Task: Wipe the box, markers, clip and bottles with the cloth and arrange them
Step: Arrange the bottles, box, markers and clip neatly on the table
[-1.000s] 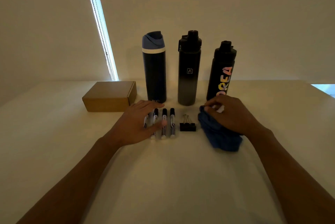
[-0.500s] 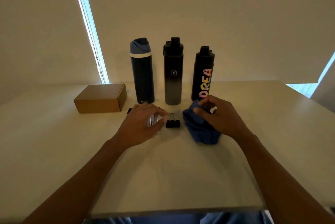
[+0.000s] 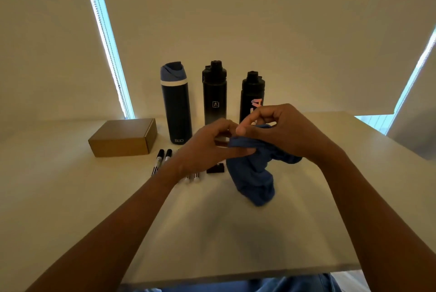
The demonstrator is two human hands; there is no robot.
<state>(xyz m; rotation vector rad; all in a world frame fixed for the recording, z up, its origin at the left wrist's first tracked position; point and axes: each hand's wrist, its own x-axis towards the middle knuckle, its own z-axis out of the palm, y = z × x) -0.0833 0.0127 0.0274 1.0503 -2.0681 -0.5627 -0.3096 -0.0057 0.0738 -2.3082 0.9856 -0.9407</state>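
Both hands are raised above the table's middle with the blue cloth [image 3: 256, 173] between them. My right hand [image 3: 285, 133] grips the cloth's top, and my left hand [image 3: 207, 147] pinches its left edge. The cloth's lower end hangs down onto the table. Several black-capped markers [image 3: 160, 161] lie side by side under my left wrist, partly hidden. The black clip [image 3: 215, 169] sits just left of the cloth. At the back stand three bottles: a blue-lidded one [image 3: 176, 107], a black-to-grey one [image 3: 214, 100] and a black lettered one [image 3: 251, 100]. The cardboard box [image 3: 122, 137] lies closed at the left.
The white table [image 3: 70, 197] ends at a front edge close to my body, and its right corner is near a window gap [image 3: 377, 121]. Pale blinds hang behind the bottles, with a bright slit [image 3: 106, 43] at the left.
My left hand has left the markers and risen to the cloth. My right hand has lifted the cloth off the table. The markers now lie in two separated pairs.
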